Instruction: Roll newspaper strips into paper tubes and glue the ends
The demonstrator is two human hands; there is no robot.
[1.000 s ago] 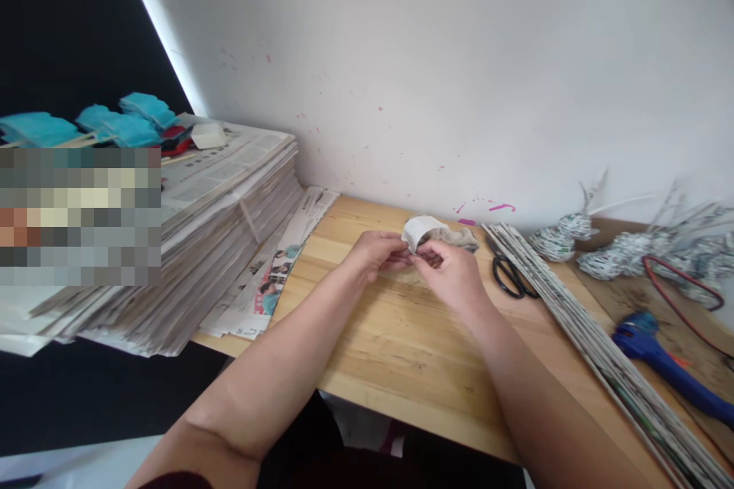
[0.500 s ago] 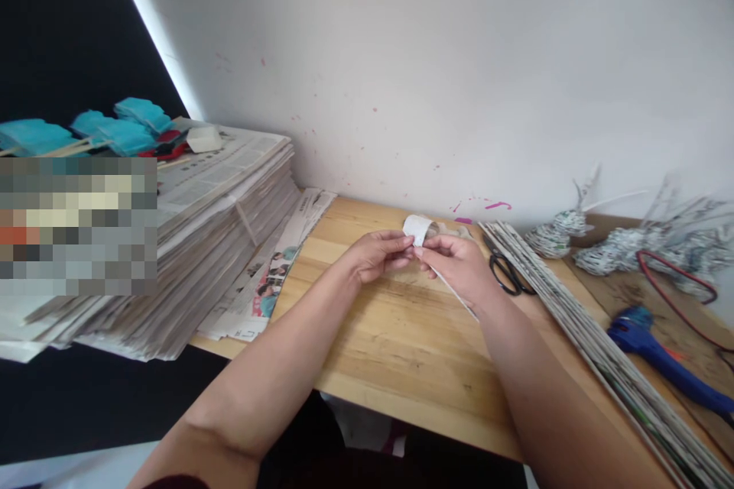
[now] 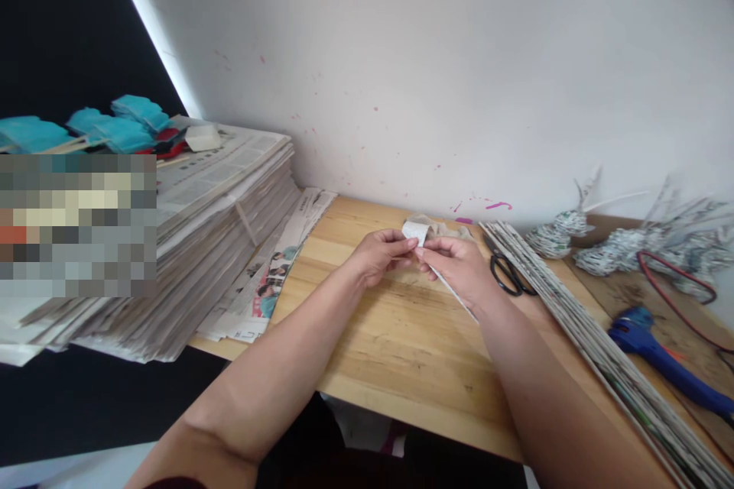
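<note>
Over the middle of the wooden table, a small strip of whitish paper (image 3: 417, 231) curls up between my two hands. My left hand (image 3: 385, 254) pinches its lower left side with thumb and fingertips. Close by on the right, my right hand (image 3: 453, 263) has its fingers closed on the paper's lower end. A thin pale paper stick (image 3: 456, 296) runs from the fingertips down beneath my right hand. The fingertips of both hands nearly touch, and they hide the spot where stick and strip meet.
Black scissors (image 3: 507, 275) and a bundle of long paper rods (image 3: 590, 344) lie right of my hands. Further right are woven paper figures (image 3: 553, 235) and a blue glue gun (image 3: 659, 359). Stacked newspapers (image 3: 229, 206) stand at left, with blue pieces (image 3: 123, 130) on top.
The curled strip has tipped lower and flattened slightly. My left hand has shifted a little to the right, and my right hand has hardly moved.
</note>
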